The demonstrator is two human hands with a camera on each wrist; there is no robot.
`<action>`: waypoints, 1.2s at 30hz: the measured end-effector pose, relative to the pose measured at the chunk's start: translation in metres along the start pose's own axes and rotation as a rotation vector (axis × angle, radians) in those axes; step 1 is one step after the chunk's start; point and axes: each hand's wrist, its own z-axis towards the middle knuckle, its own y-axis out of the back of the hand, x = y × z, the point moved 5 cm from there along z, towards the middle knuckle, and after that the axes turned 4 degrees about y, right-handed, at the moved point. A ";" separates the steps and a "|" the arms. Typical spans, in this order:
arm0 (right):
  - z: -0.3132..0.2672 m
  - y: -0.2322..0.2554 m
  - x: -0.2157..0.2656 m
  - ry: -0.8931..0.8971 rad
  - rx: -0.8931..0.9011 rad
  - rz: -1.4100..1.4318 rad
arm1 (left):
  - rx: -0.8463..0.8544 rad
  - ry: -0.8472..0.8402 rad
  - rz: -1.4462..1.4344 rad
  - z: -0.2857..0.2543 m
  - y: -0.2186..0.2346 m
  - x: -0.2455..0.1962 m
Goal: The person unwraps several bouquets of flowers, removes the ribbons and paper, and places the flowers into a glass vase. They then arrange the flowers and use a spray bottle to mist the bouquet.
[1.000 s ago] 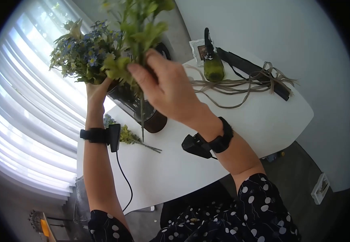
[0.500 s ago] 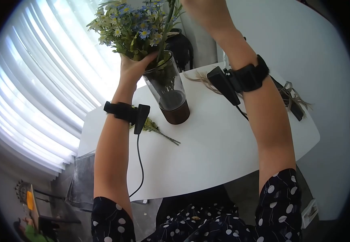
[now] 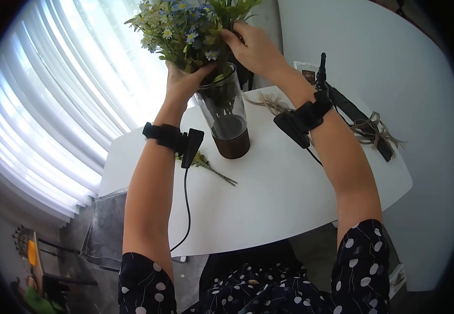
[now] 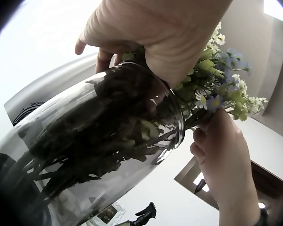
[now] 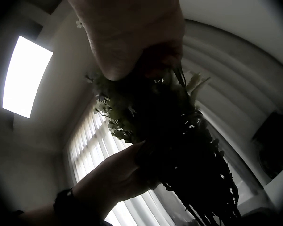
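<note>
blue and white daisylike flowers (image 3: pixel 185 26)

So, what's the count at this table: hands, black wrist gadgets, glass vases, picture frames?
Hands: 2 (left hand, right hand)
Black wrist gadgets: 2 (left gadget, right gadget)
Glass vase: 1
Picture frame: 1
Total: 6

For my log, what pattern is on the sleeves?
Sleeves: pale dots on black, best in the head view.
</note>
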 end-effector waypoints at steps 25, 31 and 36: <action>-0.016 -0.011 -0.033 -0.185 0.407 0.210 | -0.042 -0.009 0.021 0.000 0.001 0.003; -0.006 -0.014 -0.025 -0.173 0.439 0.246 | -0.067 0.021 0.032 -0.004 0.002 0.001; 0.003 -0.009 -0.020 -0.124 0.416 0.237 | -0.075 0.024 0.060 -0.004 0.002 0.000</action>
